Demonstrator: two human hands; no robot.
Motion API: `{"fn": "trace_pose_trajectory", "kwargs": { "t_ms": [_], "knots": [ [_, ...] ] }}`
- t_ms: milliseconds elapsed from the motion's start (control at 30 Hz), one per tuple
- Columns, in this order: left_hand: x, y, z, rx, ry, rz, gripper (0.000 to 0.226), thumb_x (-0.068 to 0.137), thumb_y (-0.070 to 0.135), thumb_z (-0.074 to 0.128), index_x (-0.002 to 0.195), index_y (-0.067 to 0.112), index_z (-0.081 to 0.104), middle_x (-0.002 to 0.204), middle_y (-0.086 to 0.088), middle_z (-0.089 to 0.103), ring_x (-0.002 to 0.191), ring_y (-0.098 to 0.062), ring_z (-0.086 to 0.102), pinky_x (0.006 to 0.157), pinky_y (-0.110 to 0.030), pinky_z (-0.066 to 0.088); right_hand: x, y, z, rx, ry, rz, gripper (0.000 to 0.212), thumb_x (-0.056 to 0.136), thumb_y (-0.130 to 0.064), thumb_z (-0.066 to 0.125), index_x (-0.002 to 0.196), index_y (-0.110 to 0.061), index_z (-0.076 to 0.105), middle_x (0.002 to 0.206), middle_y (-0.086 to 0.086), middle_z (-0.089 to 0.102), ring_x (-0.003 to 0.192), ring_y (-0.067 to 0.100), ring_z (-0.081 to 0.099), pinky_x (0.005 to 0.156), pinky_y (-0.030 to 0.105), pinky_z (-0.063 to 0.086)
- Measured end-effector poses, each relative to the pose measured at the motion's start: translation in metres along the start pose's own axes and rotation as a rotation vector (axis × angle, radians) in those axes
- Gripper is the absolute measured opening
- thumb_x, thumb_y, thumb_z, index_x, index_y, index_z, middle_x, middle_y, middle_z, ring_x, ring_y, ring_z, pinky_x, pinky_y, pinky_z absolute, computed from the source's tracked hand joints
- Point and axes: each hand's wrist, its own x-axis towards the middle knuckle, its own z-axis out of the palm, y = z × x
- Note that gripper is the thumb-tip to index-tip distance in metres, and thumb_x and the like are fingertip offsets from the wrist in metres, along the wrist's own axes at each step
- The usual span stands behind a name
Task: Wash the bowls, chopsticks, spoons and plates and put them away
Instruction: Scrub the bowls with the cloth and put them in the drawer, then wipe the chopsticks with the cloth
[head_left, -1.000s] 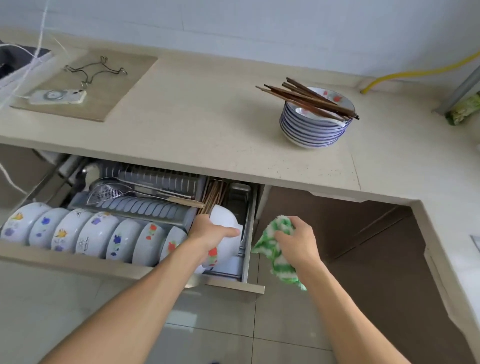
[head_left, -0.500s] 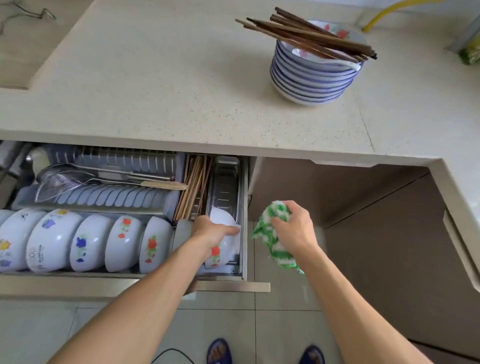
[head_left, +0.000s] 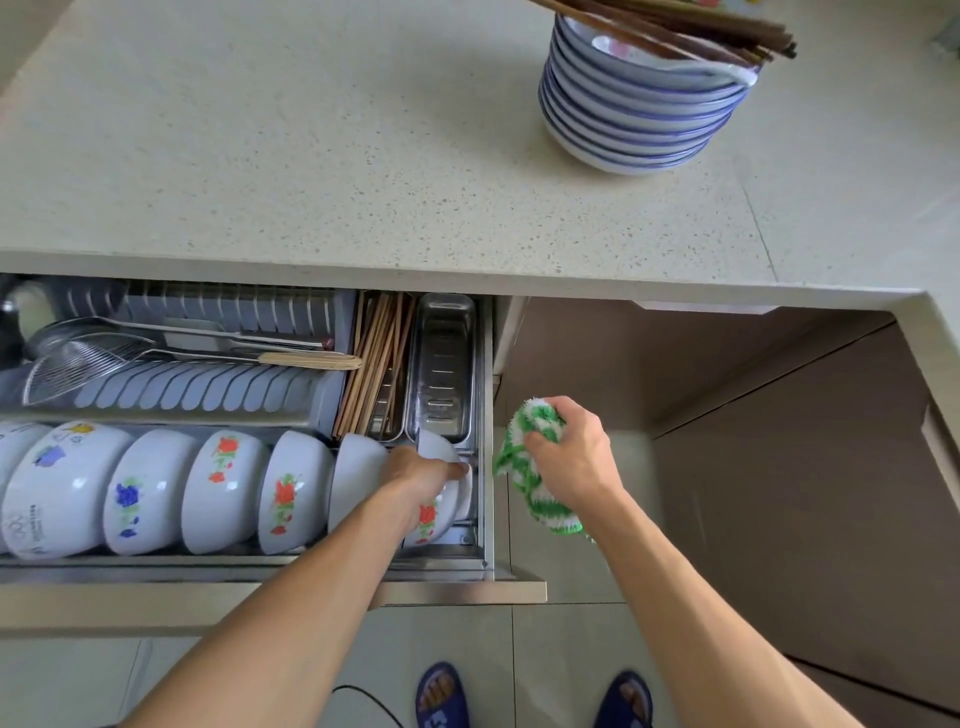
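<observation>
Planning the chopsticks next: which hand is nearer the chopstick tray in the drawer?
Left. The left hand grips a bowl just below the chopstick tray; the right hand, holding the cloth, is outside the drawer.

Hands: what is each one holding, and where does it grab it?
The left hand holds a white bowl by its rim, at the right end of the drawer's bowl row. The right hand holds a green-and-white cloth, bunched at its top.

The single head view looks steeply down, close over the open drawer (head_left: 483, 590) and countertop (head_left: 322, 156).
</observation>
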Motion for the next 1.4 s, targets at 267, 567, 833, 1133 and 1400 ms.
{"fn": "trace_pose_trajectory", "kwargs": {
  "t_ms": [267,567,833,1133,1400],
  "knots": [
    [0.005,-0.002,0.011,0.028,-0.092,-0.035,0.037,0.092,0.026,0.07,0.122,0.01,0.055,0.109,-0.012,0.065,0.097,-0.029,0.063,0.092,-0.042,0.054,0.005,0.003,0.003,-0.008,-0.001,-0.015,0.026,0.094,-0.011,0.054,0.117,-0.023,0.06,0.101,0.001,0.066,0.091,0.022,0.067,0.073,0.031,0.055],
    [-0.021,0.01,-0.002,0.215,-0.047,0.035,0.031,0.096,0.019,0.06,0.123,0.006,0.058,0.117,-0.018,0.063,0.105,-0.034,0.061,0.078,-0.034,0.051,-0.005,-0.013,-0.025,0.021,0.062,-0.045,0.024,0.093,-0.016,0.056,0.116,-0.02,0.063,0.099,0.001,0.068,0.091,0.022,0.067,0.078,0.035,0.056],
    [-0.105,0.092,-0.019,0.747,0.301,0.621,0.042,0.097,0.036,0.055,0.136,0.021,0.052,0.125,0.001,0.064,0.107,-0.02,0.061,0.074,-0.03,0.044,-0.019,-0.06,-0.096,0.066,0.178,-0.082,0.017,0.09,-0.018,0.06,0.105,-0.026,0.062,0.086,-0.006,0.068,0.079,0.016,0.068,0.071,0.034,0.058],
    [-0.16,0.206,0.009,0.819,0.443,1.104,0.048,0.099,0.034,0.052,0.143,0.017,0.048,0.143,-0.001,0.052,0.134,-0.016,0.044,0.107,-0.03,0.041,-0.002,-0.102,-0.207,0.089,0.317,-0.193,0.016,0.093,-0.016,0.061,0.108,-0.022,0.059,0.083,-0.008,0.062,0.073,0.007,0.062,0.053,0.02,0.046],
    [-0.167,0.311,0.022,0.773,0.573,1.218,0.035,0.097,0.021,0.053,0.131,0.013,0.061,0.127,-0.006,0.062,0.118,-0.024,0.056,0.096,-0.037,0.046,0.059,-0.15,-0.289,-0.114,0.298,-0.299,0.012,0.089,-0.024,0.059,0.101,-0.025,0.061,0.081,-0.001,0.062,0.071,0.016,0.061,0.056,0.026,0.048]
  ]
}}
